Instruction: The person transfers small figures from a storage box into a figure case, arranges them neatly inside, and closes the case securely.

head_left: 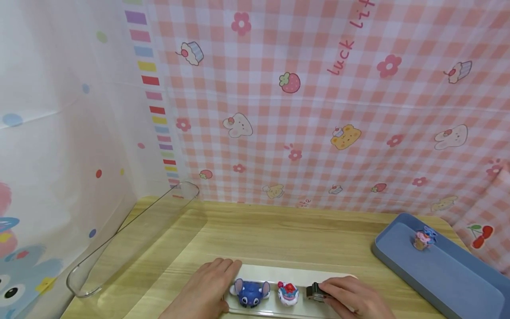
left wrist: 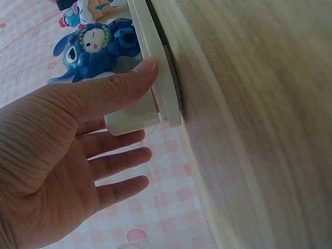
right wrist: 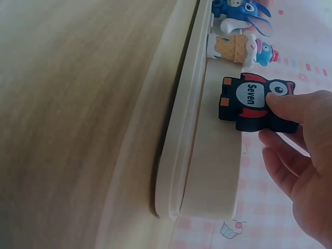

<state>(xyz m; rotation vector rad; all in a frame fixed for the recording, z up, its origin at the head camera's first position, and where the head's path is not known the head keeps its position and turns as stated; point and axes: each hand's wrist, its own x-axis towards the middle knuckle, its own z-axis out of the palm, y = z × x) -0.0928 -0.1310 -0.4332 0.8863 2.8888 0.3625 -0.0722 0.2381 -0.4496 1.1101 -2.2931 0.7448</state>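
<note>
A long white display base (head_left: 275, 271) lies at the front of the wooden table. My left hand (head_left: 209, 288) grips its left end, with the thumb (left wrist: 136, 78) pressed on the front edge. Close beside that hand stands a blue big-eared figurine (head_left: 250, 293). An ice-cream-cone figurine (head_left: 287, 294) with a red top is at the middle of the base. Thumb and fingers of my right hand (head_left: 358, 297) pinch a black owl figurine (right wrist: 241, 111) marked "Seven", upright at the base's right part. Its head is partly covered by the thumb.
A blue-grey tray (head_left: 438, 283) stands on the right, holding one small pink-and-blue figurine (head_left: 424, 238). At the left lies a long transparent cover (head_left: 95, 250). A pink checked cloth (head_left: 311, 110) hangs behind the table (head_left: 247, 235), a white printed one at the left.
</note>
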